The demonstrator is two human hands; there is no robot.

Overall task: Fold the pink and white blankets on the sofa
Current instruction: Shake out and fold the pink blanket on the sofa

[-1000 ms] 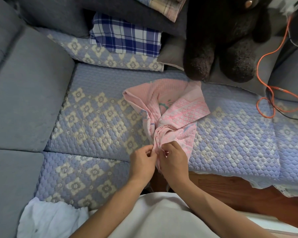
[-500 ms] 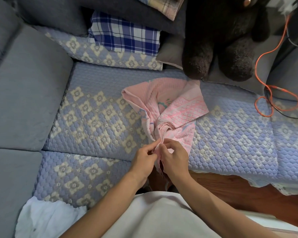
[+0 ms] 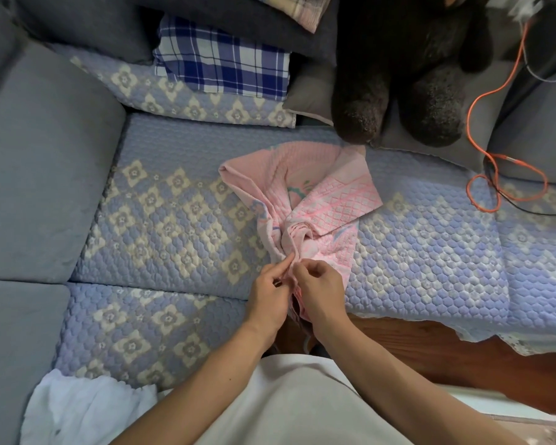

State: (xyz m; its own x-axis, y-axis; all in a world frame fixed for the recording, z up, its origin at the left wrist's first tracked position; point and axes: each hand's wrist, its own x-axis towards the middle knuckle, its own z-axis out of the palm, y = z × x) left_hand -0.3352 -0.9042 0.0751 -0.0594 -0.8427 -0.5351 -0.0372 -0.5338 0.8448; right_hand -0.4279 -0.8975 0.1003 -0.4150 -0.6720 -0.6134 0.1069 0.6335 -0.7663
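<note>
Pink blanket (image 3: 302, 200) lies bunched in the middle of the sofa (image 3: 174, 220), on its quilted blue cover, near edge gathered into a tight twist. Left hand (image 3: 268, 292) and right hand (image 3: 318, 289) sit side by side at that twist, each with fingers curled, pinching the gathered pink edge between thumb and fingertips. White blanket (image 3: 84, 409) is crumpled at the near left corner of the seat, well apart from both hands. Dark stuffed toy (image 3: 405, 75) sits behind the pink blanket; orange cable (image 3: 482, 155) loops to its right.
</note>
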